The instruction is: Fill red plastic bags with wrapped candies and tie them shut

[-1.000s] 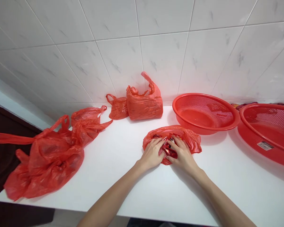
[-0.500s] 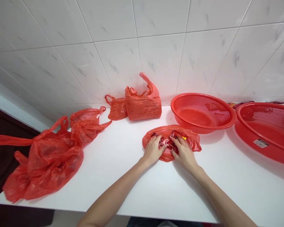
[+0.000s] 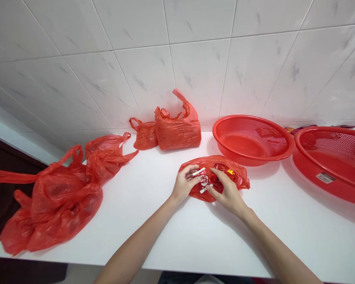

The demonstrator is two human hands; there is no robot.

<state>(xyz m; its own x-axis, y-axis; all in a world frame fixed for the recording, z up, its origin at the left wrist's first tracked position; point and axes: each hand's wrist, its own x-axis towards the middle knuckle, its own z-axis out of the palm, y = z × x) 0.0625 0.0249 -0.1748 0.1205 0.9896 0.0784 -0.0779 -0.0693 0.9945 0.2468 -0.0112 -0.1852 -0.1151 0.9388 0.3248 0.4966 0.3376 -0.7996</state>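
My left hand [image 3: 184, 184] pinches a small red packet [image 3: 204, 180] with white print and white end strips, its fingers behind and its thumb in front. My right hand [image 3: 228, 193] is just to the right, thumb near the packet's lower white strip, fingers apart over other shiny red wrappers [image 3: 221, 169], one with a gold patch. Both hands are over a red plastic bag [image 3: 202, 159] whose mouth is spread out on the white table. How many wrappers lie in the bag is hidden by my right hand.
Two red perforated baskets [image 3: 250, 145] [image 3: 310, 175] stand to the right, with colourful wrappers [image 3: 298, 129] behind the farther one. Two tied-handle red bags [image 3: 179, 132] [image 3: 146, 136] stand by the tiled wall. Crumpled red bags [image 3: 65, 201] cover the white table's [image 3: 130, 221] left end.
My left hand has drawn up a red packet from the bag and turned it face-up. My right hand has shifted slightly, its fingers more apart.
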